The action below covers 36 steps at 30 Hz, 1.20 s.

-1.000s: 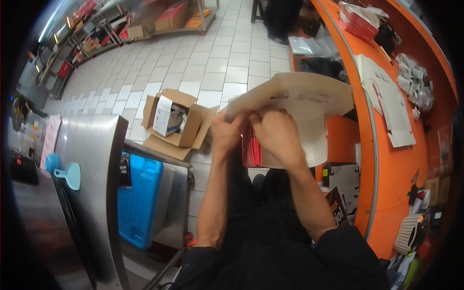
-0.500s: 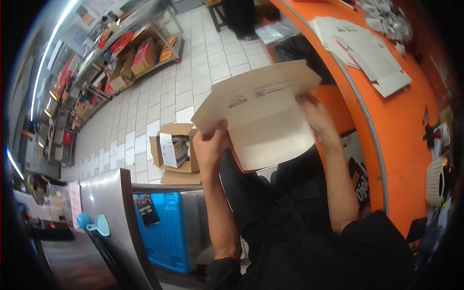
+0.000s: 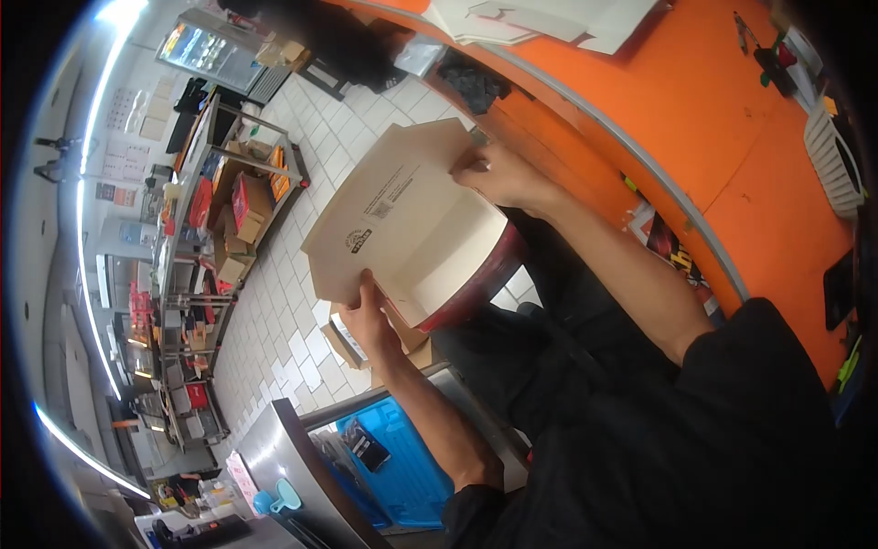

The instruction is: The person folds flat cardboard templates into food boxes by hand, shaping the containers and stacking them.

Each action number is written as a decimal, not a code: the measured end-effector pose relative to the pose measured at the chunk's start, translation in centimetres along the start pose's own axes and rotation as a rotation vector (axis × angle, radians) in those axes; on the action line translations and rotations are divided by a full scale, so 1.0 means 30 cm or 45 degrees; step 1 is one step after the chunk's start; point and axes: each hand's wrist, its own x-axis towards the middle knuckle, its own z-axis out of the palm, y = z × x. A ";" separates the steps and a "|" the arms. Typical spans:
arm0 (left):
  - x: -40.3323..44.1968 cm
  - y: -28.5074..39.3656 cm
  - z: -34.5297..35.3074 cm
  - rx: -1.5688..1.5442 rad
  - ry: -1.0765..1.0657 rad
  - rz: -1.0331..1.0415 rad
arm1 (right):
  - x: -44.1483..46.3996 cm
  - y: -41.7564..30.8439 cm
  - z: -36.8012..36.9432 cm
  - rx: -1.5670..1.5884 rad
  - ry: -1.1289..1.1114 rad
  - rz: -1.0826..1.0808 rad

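Between my hands is a cardboard food box (image 3: 448, 247), cream inside and dark red on its outer front wall. Its wide lid flap, printed with a logo and small text, stands raised on the far side. My left hand (image 3: 370, 320) grips the near left corner, thumb against the inner face and fingers behind. With my right hand (image 3: 503, 178) I pinch the right side where flap and wall meet; some of those fingertips are hidden. The box is held in the air above my lap, and its inside shows nothing in it.
At right runs an orange counter (image 3: 677, 119) with flat unfolded boxes (image 3: 558, 20) on it. An opened carton (image 3: 416, 348) sits on the tiled floor (image 3: 274, 320). A blue bin (image 3: 407, 457) stands below a steel surface. Loaded shelves (image 3: 229, 201) line the left; a person in black (image 3: 320, 41) is beyond.
My view has turned, so the surroundings appear rotated. The box now sits tilted further left in view, and its dark red front wall shows more. Both hands keep hold of it.
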 end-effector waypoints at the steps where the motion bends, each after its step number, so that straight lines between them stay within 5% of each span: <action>1: -0.006 0.003 0.000 0.045 0.057 -0.003 | -0.036 -0.011 -0.024 0.103 -0.028 -0.002; 2: -0.020 0.003 0.005 0.050 0.105 0.008 | -0.065 -0.022 -0.034 0.204 -0.074 -0.005; 4: -0.064 0.000 0.034 0.019 0.714 0.506 | -0.085 0.054 -0.068 0.137 -0.070 0.021; 6: -0.167 0.092 0.024 0.137 0.784 0.676 | -0.182 0.027 -0.103 0.163 -0.240 0.001; 8: -0.250 0.123 -0.011 0.947 -0.151 1.222 | -0.221 0.084 -0.089 0.186 -0.328 -0.080; 12: -0.241 0.027 -0.034 1.118 -0.225 1.005 | -0.261 0.126 -0.007 0.150 -0.285 -0.323; 16: -0.250 0.017 -0.016 1.103 -0.236 1.138 | -0.246 0.153 0.009 0.131 -0.236 -0.412; 36: -0.266 0.018 -0.010 1.073 -0.232 1.121 | -0.264 0.178 0.012 0.126 -0.197 -0.390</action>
